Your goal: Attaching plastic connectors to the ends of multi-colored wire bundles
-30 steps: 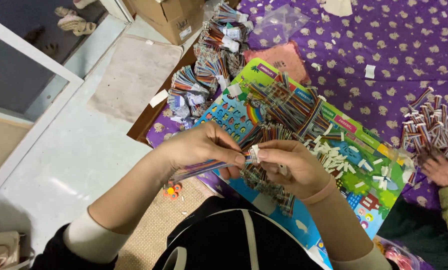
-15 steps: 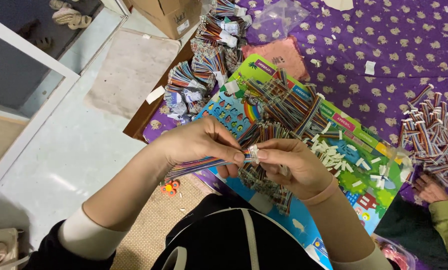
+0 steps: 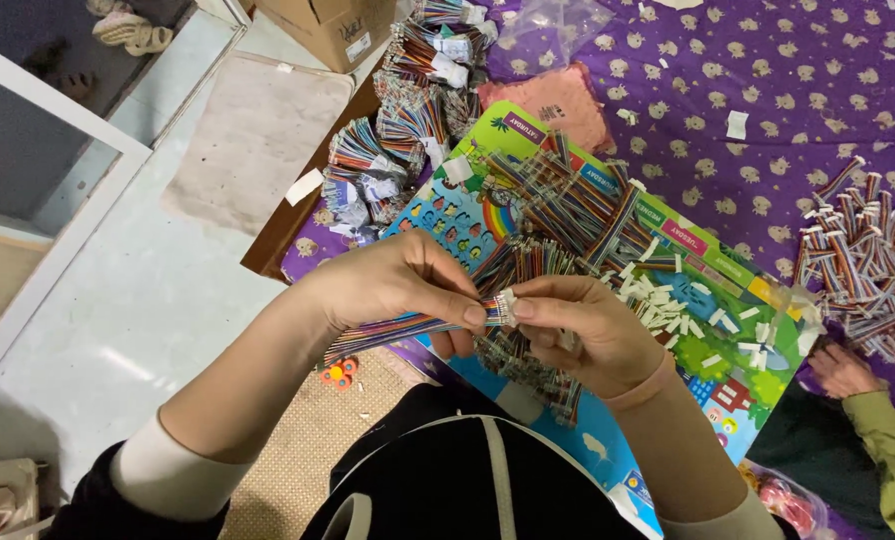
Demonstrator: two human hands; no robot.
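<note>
Two hands meet on one bundle of rainbow ribbon cables (image 3: 408, 325), which I hold level just above my lap, in front of the colourful board. My left hand (image 3: 393, 285) is closed around the bundle, thumb and fingertips pinching it just behind its white connector end (image 3: 506, 303). My right hand (image 3: 583, 330) is curled too, its thumb and forefinger pressed onto that same connector from the other side; more striped cables hang beneath its palm. The loose tail of the bundle runs out leftward past my left wrist.

Under my hands lies a colourful children's board (image 3: 728, 400) with a rainbow picture, and on it sit a loose heap of multicoloured cables (image 3: 578, 200) and a scatter of small white connectors (image 3: 668, 300). Beyond the board's far corner, tied cable bundles (image 3: 408, 120) are stacked near a cardboard box (image 3: 323, 25). The purple patterned cloth (image 3: 768, 90) spreads to the right, carrying another pile of striped cables (image 3: 868, 260). Another person's hand (image 3: 843, 370), in a green sleeve, rests beside that pile.
</note>
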